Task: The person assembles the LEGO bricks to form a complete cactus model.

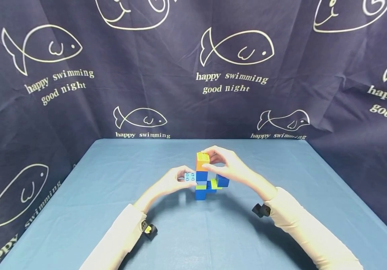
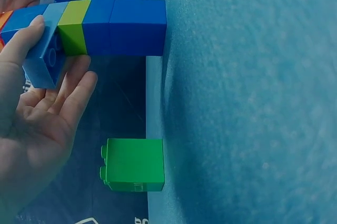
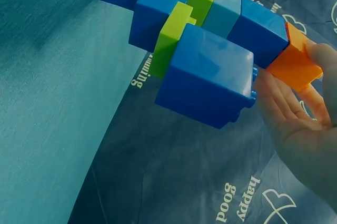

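A tower of toy building bricks stands on the blue table, with a blue brick (image 1: 200, 194) at its base. Above that come lime, light blue and blue bricks, topped by an orange brick (image 1: 203, 162). My right hand (image 1: 230, 163) grips the orange brick between thumb and fingers. At the tower's left, my left hand (image 1: 170, 183) pinches the light blue brick (image 2: 45, 60), whose studded end juts out sideways. A side arm extends rightward under my right hand, carrying a thin lime brick (image 3: 171, 37) and a larger blue brick (image 3: 208, 71).
A separate green brick (image 2: 135, 163) shows in the left wrist view, standing on the table near my left hand. Small black cameras (image 1: 261, 210) sit at both wrists. A dark blue fish-print curtain (image 1: 180, 90) hangs behind and beside the table (image 1: 193, 240).
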`<state>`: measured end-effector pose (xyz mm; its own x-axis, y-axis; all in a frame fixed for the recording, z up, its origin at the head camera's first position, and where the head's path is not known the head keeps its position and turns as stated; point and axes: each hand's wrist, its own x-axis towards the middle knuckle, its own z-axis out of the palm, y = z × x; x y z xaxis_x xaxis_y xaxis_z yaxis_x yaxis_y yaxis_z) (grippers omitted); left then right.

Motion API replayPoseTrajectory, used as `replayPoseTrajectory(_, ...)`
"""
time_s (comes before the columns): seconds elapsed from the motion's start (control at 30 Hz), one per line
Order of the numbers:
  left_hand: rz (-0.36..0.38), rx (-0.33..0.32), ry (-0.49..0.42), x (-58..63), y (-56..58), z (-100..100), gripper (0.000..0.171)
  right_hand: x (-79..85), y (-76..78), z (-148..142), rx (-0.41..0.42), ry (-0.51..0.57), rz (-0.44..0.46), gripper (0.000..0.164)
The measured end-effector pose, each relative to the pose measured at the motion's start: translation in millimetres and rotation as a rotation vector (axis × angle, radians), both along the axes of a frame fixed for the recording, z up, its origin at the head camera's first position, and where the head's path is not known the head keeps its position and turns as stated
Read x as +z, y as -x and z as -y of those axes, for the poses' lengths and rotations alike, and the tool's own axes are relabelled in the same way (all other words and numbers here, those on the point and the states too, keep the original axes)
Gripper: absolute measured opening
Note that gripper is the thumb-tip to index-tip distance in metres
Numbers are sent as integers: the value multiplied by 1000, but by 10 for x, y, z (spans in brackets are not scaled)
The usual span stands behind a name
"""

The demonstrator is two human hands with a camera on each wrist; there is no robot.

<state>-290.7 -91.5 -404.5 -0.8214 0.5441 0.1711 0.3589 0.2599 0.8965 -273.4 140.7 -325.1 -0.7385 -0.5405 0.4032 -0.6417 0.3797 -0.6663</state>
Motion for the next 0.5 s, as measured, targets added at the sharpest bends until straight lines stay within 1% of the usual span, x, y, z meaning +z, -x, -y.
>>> replayPoseTrajectory(0.1,-4,-15,0,-5,5,12,32,-3,-8,3,-2,-4,5,40)
replayPoseTrajectory(0.23,-28,-41,13,-6,12,34,33,-14,-8,2,-11,-10,16,42)
replayPoseTrajectory(0.37,-22,-50,19,-11,24,48,33,-15,-12,9,-10,-7,24,43)
replayPoseTrajectory(0.4,-20,-51,19,-12,27,51,33,-5,-23,14,-9,-7,27,43)
replayPoseTrajectory(0.5,-21,-43,26,-17,29,57,32,95,-120,49,1,-9,24,43)
